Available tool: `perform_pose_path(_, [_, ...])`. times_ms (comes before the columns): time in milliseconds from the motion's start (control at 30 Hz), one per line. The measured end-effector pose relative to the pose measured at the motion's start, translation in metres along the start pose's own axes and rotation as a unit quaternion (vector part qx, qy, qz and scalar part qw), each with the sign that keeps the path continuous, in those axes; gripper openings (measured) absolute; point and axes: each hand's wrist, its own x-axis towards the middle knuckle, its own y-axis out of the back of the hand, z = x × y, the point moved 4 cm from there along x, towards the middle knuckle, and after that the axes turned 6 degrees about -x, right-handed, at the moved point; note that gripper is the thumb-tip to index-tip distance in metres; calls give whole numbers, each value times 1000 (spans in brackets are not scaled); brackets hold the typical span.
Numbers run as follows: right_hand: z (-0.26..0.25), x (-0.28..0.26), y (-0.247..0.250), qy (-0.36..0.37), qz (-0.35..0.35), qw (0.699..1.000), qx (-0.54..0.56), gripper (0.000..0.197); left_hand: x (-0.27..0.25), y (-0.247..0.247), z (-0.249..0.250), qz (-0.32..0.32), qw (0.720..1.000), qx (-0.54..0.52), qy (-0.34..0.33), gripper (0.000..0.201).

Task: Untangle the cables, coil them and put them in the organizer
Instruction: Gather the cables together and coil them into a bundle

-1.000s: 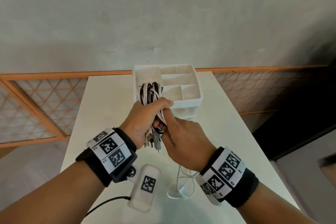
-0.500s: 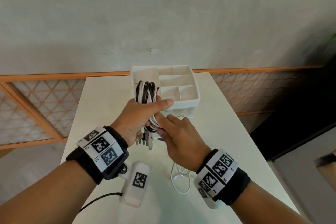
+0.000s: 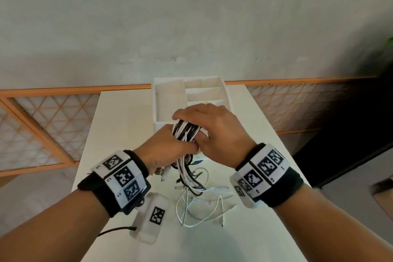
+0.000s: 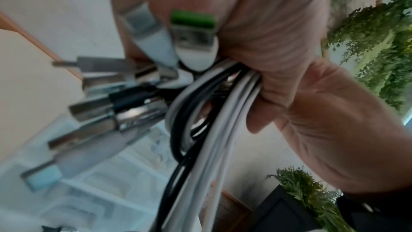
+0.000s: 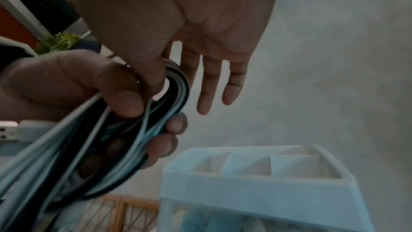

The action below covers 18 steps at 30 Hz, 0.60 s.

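Observation:
My left hand (image 3: 168, 144) grips a looped bundle of white and black cables (image 3: 186, 132) just in front of the white organizer (image 3: 154, 102). In the left wrist view, several plugs (image 4: 138, 80) stick out beside the gripped cables (image 4: 211, 130). My right hand (image 3: 212, 125) arches over the top of the loop. Its fingers (image 5: 209, 85) are stretched out straight and its thumb (image 5: 151, 77) presses against the loop (image 5: 156, 123). Loose cable ends (image 3: 197, 208) hang from the bundle and lie on the white table (image 3: 119, 134). The organizer's compartments (image 5: 245, 183) that show hold nothing.
The narrow table ends at a grey wall behind the organizer and drops off left and right. An orange lattice rail (image 3: 42, 123) runs behind it. The white wrist camera housing (image 3: 152, 217) hangs under my left wrist, near the loose ends.
My right hand has moved from under the bundle to over its top. The bundle has tipped forward and lower, and more cable ends now hang loose onto the table.

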Motion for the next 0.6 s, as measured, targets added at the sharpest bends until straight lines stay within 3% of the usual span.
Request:
perform_pose_path(167, [1, 3, 1, -57, 42, 994, 78, 47, -1, -2, 5, -7, 999, 32, -25, 11])
perform_pose_path(267, [6, -3, 2, -154, 64, 967, 191, 53, 1, 3, 10, 40, 996, 21, -82, 8])
perform_pose_path(333, [8, -13, -5, -231, 12, 909, 347, 72, 3, 12, 16, 95, 989, -36, -105, 13])
perform_pose_path(367, [3, -19, -14, -241, -43, 895, 372, 83, 4, 18, 20, 122, 984, -75, -108, 9])
perform_pose_path(400, [-1, -25, -26, -231, -105, 905, 343, 89, 4, 23, 25, 139, 977, -113, -112, 6])
perform_pose_path(433, [-4, -34, -41, -223, -148, 916, 299, 85, 4, 26, 31, 143, 972, -143, -119, 5])
perform_pose_path(467, [-4, -41, -57, -225, -160, 926, 259, 68, 5, 27, 36, 140, 967, -167, -129, 6])
perform_pose_path(533, [5, -50, -76, -291, -134, 916, 243, 32, 4, 28, 44, 123, 960, -199, -152, 7])
perform_pose_path(600, [29, -58, -90, -362, -106, 888, 262, 43, 2, 29, 45, 107, 956, -218, -166, 9])
